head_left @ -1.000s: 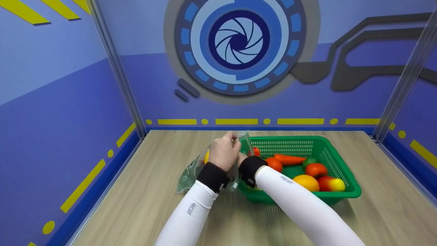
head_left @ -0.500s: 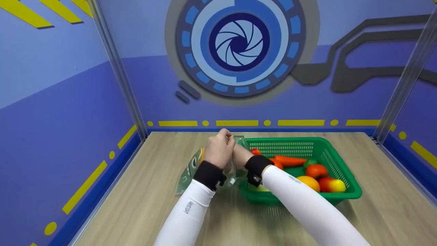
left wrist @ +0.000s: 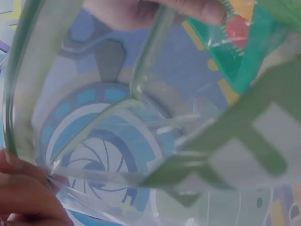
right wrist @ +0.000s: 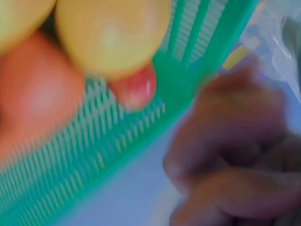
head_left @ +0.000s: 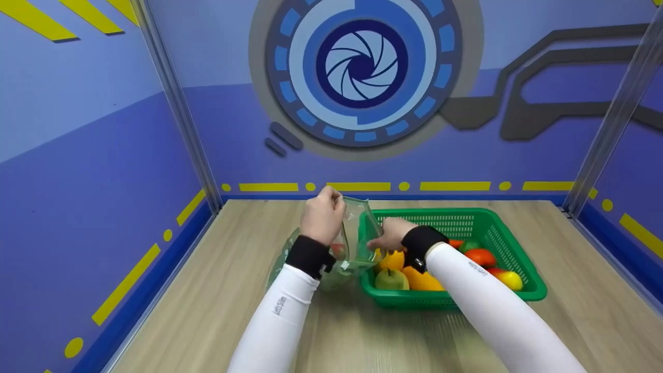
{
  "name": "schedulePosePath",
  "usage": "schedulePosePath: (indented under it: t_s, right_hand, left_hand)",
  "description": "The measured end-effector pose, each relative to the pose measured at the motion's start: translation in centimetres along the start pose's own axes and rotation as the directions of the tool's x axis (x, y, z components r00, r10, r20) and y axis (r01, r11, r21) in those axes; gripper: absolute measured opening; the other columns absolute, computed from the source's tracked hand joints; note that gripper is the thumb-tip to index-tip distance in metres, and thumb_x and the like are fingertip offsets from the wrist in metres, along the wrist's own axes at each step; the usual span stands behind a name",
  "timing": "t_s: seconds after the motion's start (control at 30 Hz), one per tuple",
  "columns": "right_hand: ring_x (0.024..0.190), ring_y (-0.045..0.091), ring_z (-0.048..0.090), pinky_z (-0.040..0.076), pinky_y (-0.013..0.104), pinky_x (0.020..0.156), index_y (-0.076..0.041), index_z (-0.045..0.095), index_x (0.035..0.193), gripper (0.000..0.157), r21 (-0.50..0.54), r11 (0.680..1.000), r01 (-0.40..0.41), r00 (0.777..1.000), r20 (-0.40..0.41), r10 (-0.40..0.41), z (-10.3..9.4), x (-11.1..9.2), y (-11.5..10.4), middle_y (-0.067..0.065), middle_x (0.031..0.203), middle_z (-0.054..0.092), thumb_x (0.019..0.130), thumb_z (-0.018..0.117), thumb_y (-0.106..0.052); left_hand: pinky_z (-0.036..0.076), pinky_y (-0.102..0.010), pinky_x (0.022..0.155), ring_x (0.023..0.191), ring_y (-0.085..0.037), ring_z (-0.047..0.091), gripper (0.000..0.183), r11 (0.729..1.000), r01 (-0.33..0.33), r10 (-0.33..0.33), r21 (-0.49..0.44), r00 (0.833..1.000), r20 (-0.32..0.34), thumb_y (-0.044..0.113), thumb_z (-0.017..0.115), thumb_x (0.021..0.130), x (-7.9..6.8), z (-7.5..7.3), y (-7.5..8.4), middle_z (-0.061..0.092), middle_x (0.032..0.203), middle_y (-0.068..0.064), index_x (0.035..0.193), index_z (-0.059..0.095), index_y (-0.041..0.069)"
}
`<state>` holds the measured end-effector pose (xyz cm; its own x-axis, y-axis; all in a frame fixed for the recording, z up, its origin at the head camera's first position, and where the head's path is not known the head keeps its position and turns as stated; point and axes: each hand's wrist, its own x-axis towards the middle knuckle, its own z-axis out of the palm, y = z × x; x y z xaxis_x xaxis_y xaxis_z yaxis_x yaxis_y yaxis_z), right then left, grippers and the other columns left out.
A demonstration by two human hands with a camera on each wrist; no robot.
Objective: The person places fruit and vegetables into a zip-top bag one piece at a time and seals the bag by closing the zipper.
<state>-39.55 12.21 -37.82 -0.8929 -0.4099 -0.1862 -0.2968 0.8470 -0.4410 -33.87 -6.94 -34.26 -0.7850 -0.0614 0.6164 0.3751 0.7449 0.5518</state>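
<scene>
My left hand (head_left: 323, 215) pinches the rim of a clear plastic bag (head_left: 357, 220) with green print, left of the basket. The bag's mouth gapes, and in the left wrist view its green-edged rim (left wrist: 136, 92) runs away from my fingers. Something red (head_left: 337, 252) shows through the film. My right hand (head_left: 394, 234) is over the basket's left end, its thumb overlapping the bag's right edge. In the right wrist view its fingers (right wrist: 225, 127) are blurred and loosely bent, with nothing seen at the tips. Just under it lie an orange (head_left: 391, 260) and a green pear (head_left: 392, 280).
The green basket (head_left: 533, 290) also holds an orange-coloured fruit (head_left: 422, 280), a tomato (head_left: 480, 257), a red-and-yellow fruit (head_left: 512, 280), a green vegetable (head_left: 470, 245) and a partly hidden carrot (head_left: 456, 243). The wooden table (head_left: 207, 311) is bounded by blue printed walls (head_left: 233, 134).
My right hand has moved right, away from my left hand and over the basket. The bag's mouth has spread wider. My left hand has shifted slightly left, still pinching the rim.
</scene>
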Motion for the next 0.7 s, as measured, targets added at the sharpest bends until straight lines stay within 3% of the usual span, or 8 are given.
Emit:
schedulePosePath:
  t_s: [0.07,0.17,0.3,0.4,0.47,0.6,0.7]
  right_hand:
    - [0.053,0.009,0.056,0.047,0.024,0.056,-0.006,0.073,0.081,0.035,0.096,0.995,0.017,0.999,0.027,-0.019,-0.3,0.3,-0.2,0.004,0.066,0.07,0.101,0.063,-0.033]
    - [0.05,0.009,0.06,0.048,0.024,0.057,-0.007,0.068,0.08,0.038,0.263,0.961,0.082,0.996,-0.045,-0.072,-0.9,0.6,-1.2,0.007,0.064,0.069,0.106,0.054,-0.031]
    - [0.052,0.01,0.065,0.05,0.025,0.059,-0.012,0.056,0.076,0.043,0.473,0.868,0.153,0.983,-0.165,-0.084,-1.8,0.7,-3.6,0.0,0.056,0.058,0.109,0.05,-0.039]
    - [0.058,0.011,0.07,0.054,0.025,0.062,-0.009,0.059,0.082,0.042,0.583,0.783,0.216,0.969,-0.223,-0.102,-2.3,0.8,-5.4,-0.002,0.06,0.061,0.109,0.049,-0.04]
    - [0.065,0.011,0.073,0.056,0.023,0.064,-0.007,0.062,0.092,0.039,0.647,0.716,0.26,0.96,-0.25,-0.122,-2.7,0.8,-6.4,-0.001,0.072,0.069,0.109,0.048,-0.039]
    - [0.086,0.015,0.078,0.058,0.023,0.073,-0.007,0.058,0.106,0.031,0.761,0.576,0.297,0.954,-0.257,-0.154,-3.3,0.6,-7.7,0.009,0.108,0.074,0.111,0.045,-0.034]
    - [0.102,0.019,0.076,0.057,0.025,0.078,-0.009,0.054,0.108,0.026,0.787,0.539,0.299,0.954,-0.244,-0.173,-3.4,0.5,-7.9,0.016,0.131,0.067,0.112,0.042,-0.032]
  left_hand:
    - [0.054,-0.037,0.06,0.061,-0.026,0.066,0.012,1.0,0.025,-0.025,0.009,1.0,-0.005,0.009,0.061,0.099,0.5,-0.7,-0.2,0.074,0.081,-0.015,0.099,0.069,0.0]
    - [0.055,-0.037,0.066,0.067,-0.027,0.068,0.018,0.993,0.119,-0.12,0.015,0.992,0.03,0.01,0.062,0.099,1.4,-2.1,-0.2,0.075,0.086,-0.016,0.112,0.069,0.0]
    - [0.052,-0.039,0.069,0.071,-0.028,0.064,0.025,0.972,0.234,-0.236,0.036,0.969,0.068,0.01,0.06,0.099,2.5,-4.1,-0.2,0.072,0.089,-0.018,0.123,0.062,0.0]
    - [0.055,-0.043,0.077,0.08,-0.034,0.068,0.018,0.97,0.237,-0.238,0.043,0.971,0.018,0.009,0.059,0.099,3.2,-5.6,-0.5,0.073,0.095,-0.021,0.114,0.063,-0.001]
    - [0.057,-0.047,0.08,0.087,-0.036,0.071,0.015,0.971,0.232,-0.231,0.052,0.972,-0.035,0.011,0.058,0.1,3.6,-6.7,-0.8,0.075,0.099,-0.019,0.109,0.065,0.001]
    - [0.055,-0.049,0.073,0.081,-0.034,0.07,0.018,0.963,0.264,-0.256,0.054,0.959,-0.12,0.019,0.055,0.1,4.0,-9.0,-1.7,0.075,0.094,-0.013,0.107,0.066,0.007]
    - [0.052,-0.052,0.071,0.081,-0.036,0.07,0.018,0.953,0.297,-0.284,0.057,0.945,-0.163,0.022,0.054,0.099,4.1,-10.1,-2.3,0.073,0.089,-0.011,0.105,0.067,0.009]
